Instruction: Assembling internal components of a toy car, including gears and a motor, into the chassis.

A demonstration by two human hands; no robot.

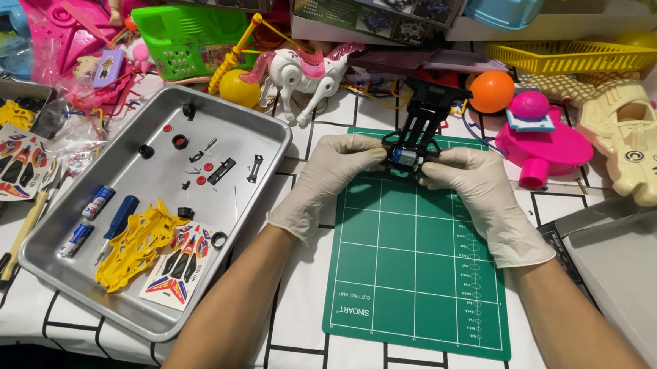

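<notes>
Gloves on both hands, pale latex ones; the left hand (337,170) and right hand (469,182) are pinched in from either side on a black toy car chassis (421,133), so it sits right between the two sets of fingertips, lifted a bit over the far edge of the green cutting mat (414,273). Both hands are closed around it, thumbs and fingers curled in at the near end where a small silver motor (405,157) with a blue tip is seated; looks to me like the two-sided grip is there to keep the frame steady while the motor is pressed in, though that's my read. The far end of the chassis points away toward the orange ball (491,91).

Off to the left, well apart from the hands, is a metal tray (270,139) that seems to serve as a parts catcher; inside it lie the yellow car body shell (136,247), a sticker sheet (178,263), two batteries (87,219), a blue-handled screwdriver (117,223), and little black and red bits scattered near the top. Keeping the small stuff walled in makes sense given the clutter; a white toy horse (309,73) and a pink toy (544,144) crowd the back of the table.
</notes>
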